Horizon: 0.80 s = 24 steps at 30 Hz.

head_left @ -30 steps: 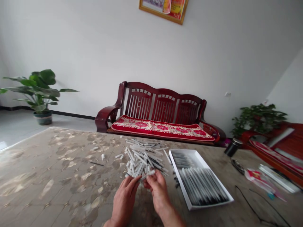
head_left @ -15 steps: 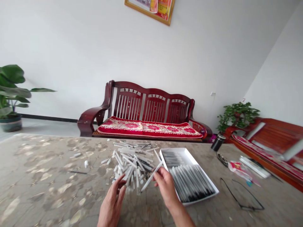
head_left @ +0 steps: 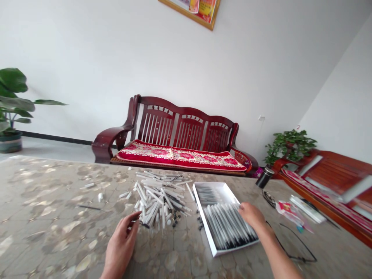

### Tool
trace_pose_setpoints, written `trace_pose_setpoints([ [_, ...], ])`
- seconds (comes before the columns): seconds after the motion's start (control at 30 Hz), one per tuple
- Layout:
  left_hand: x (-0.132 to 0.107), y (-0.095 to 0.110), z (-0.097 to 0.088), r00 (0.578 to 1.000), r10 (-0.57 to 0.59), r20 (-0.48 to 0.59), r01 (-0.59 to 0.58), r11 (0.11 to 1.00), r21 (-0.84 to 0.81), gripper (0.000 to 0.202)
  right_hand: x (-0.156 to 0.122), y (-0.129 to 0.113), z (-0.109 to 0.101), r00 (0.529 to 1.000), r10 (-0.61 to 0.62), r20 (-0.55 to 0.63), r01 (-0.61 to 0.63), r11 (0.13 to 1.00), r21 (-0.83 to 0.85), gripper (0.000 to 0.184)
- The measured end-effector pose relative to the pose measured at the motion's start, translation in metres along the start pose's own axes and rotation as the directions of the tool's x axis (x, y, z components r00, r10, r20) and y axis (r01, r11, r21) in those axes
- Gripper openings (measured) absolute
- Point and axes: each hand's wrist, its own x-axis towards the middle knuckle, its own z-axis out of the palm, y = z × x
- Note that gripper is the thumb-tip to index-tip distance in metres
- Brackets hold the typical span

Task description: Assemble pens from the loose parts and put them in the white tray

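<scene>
My left hand [head_left: 122, 237] rests at the near left side of a loose pile of white pen parts [head_left: 158, 197]. Its thumb and fingers are apart, and I see nothing held in them. Small black pieces [head_left: 176, 217] lie at the pile's near right edge. To the right stands a shallow white box [head_left: 207, 236], with a row of clear pens with black ends [head_left: 226, 224] in its near part and more pens [head_left: 207, 193] in its far part. Over the box's right side, my right hand [head_left: 252, 217] has its fingers closed at the top of the row, on a pen mostly hidden by the hand.
Eyeglasses [head_left: 302, 255], a plastic packet [head_left: 290, 211], a white box [head_left: 308, 209] and a black cylinder [head_left: 264, 178] are on the right side of the patterned table [head_left: 58, 232]. A thin dark rod [head_left: 89, 207] and white bits lie left. A wooden sofa [head_left: 186, 128] stands behind.
My right hand has carried the pen from beside the pile rightward over the box. My left hand has shifted a little left, away from the pile's front. The view has tilted slightly.
</scene>
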Motion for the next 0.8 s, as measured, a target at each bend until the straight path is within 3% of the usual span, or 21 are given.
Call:
trace_pose_setpoints([
  [0.17,0.006,0.0,-0.005,0.993,-0.12,-0.024,0.117,0.99,-0.084,0.042,0.016,0.012,0.004,0.988,0.04,0.147,-0.001,0.967,-0.255,0.008],
  [0.4,0.007,0.001,-0.004,0.989,-0.14,-0.043,0.131,0.977,-0.166,0.037,0.012,-0.004,-0.007,0.989,0.012,0.147,0.049,0.913,-0.405,0.023],
  [0.47,0.006,0.003,-0.002,0.989,-0.146,-0.036,0.136,0.971,-0.194,0.035,0.009,-0.024,0.001,0.988,-0.061,0.144,0.109,0.926,-0.362,0.026],
  [0.53,0.006,0.005,0.0,0.987,-0.16,-0.018,0.153,0.965,-0.215,0.033,0.002,-0.053,0.019,0.966,-0.205,0.159,0.236,0.949,-0.21,0.026],
  [0.67,0.004,0.007,0.001,0.984,-0.179,-0.007,0.174,0.964,-0.201,0.031,-0.03,-0.13,0.075,0.849,-0.482,0.218,0.463,0.876,0.134,0.023],
  [0.8,0.003,0.006,0.0,0.983,-0.182,0.009,0.18,0.964,-0.197,0.028,-0.063,-0.199,0.114,0.753,-0.635,0.174,0.605,0.771,0.197,0.031],
])
